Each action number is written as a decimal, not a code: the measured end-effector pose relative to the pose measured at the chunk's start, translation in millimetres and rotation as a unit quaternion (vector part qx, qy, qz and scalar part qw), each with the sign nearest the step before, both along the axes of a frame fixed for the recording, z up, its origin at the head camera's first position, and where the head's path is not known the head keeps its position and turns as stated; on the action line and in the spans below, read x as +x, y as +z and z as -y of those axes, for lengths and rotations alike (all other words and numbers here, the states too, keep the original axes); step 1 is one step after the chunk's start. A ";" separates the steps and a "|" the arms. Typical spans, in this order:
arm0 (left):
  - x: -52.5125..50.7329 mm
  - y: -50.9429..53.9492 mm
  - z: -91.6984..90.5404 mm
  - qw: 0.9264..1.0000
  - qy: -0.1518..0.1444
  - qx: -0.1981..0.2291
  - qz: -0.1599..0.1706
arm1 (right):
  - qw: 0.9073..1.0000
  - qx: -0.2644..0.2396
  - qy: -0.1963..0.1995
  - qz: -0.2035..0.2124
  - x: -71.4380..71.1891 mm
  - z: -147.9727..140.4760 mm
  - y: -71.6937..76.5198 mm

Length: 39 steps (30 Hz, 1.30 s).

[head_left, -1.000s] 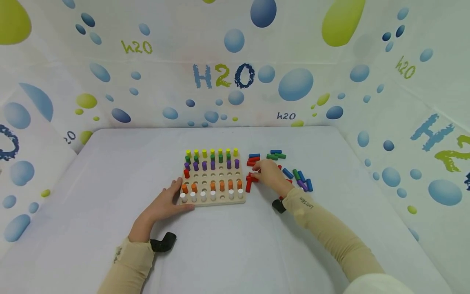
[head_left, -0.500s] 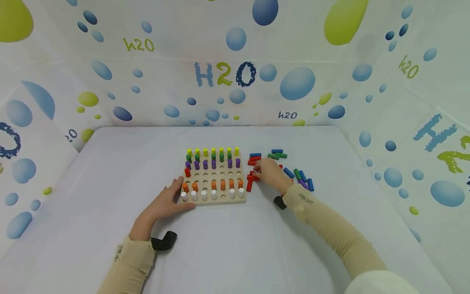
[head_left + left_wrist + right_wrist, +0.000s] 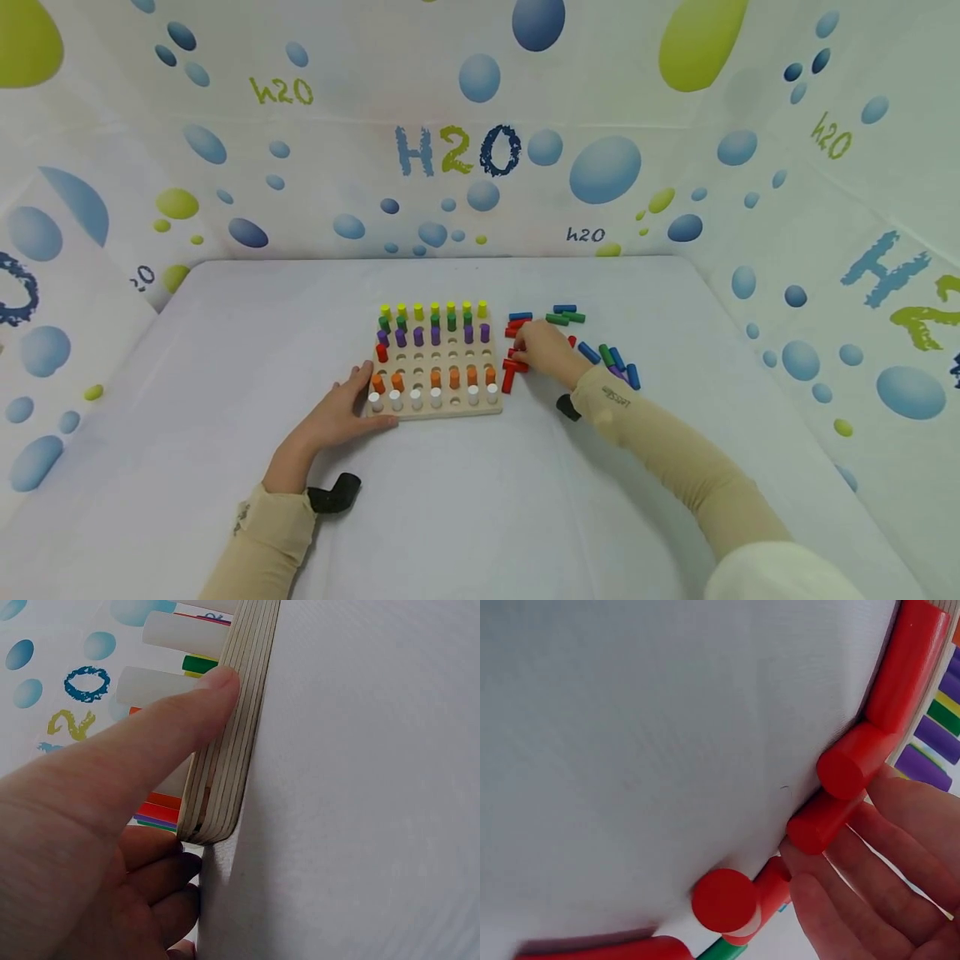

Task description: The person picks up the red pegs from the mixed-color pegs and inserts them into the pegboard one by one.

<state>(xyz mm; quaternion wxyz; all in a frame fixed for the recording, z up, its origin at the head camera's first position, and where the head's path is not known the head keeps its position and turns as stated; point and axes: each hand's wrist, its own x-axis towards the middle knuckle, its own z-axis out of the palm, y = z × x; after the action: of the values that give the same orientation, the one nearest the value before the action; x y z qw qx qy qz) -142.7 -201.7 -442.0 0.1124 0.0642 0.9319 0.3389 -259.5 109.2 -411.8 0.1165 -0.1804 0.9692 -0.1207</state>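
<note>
Slightly shifted, my right hand (image 3: pixel 550 353) touches red pegs (image 3: pixel 819 823); whether it grasps, I can't tell. My left hand (image 3: pixel 335 414) grips the board (image 3: pixel 454 411) at its near-left corner.

Right hand (image 3: pixel 877 877) at red pegs (image 3: pixel 826 821) on white tabletop (image 3: pixel 637 750), fingertips touching one. Purple pegs (image 3: pixel 937 739) upper right, past board edge (image 3: pixel 928 688).
</note>
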 end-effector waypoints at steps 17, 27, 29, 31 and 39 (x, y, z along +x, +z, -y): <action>-2.7 2.8 1.0 1.000 0.003 -0.001 -0.003 | 0.996 0.073 0.032 -0.040 -3.7 18.8 11.0; -1.9 -1.9 1.1 1.000 -0.003 0.009 0.007 | 0.996 0.081 0.030 -0.029 -2.7 20.6 4.6; -0.8 -2.6 0.5 1.000 -0.002 0.012 0.008 | 0.996 0.081 0.029 -0.025 -1.5 20.5 3.8; -0.1 -3.2 0.4 1.000 -0.002 0.013 0.006 | 0.996 0.081 0.028 -0.021 -0.5 20.4 3.8; -1.3 1.0 0.6 1.000 0.004 0.007 -0.006 | 0.997 0.068 0.024 -0.015 -2.9 21.1 9.8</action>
<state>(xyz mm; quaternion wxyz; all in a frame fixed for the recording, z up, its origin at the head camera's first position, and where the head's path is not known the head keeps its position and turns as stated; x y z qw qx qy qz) -144.1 -202.3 -441.0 0.1045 0.0633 0.9303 0.3459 -262.4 88.0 -402.0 0.1167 -0.1974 0.9721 -0.0491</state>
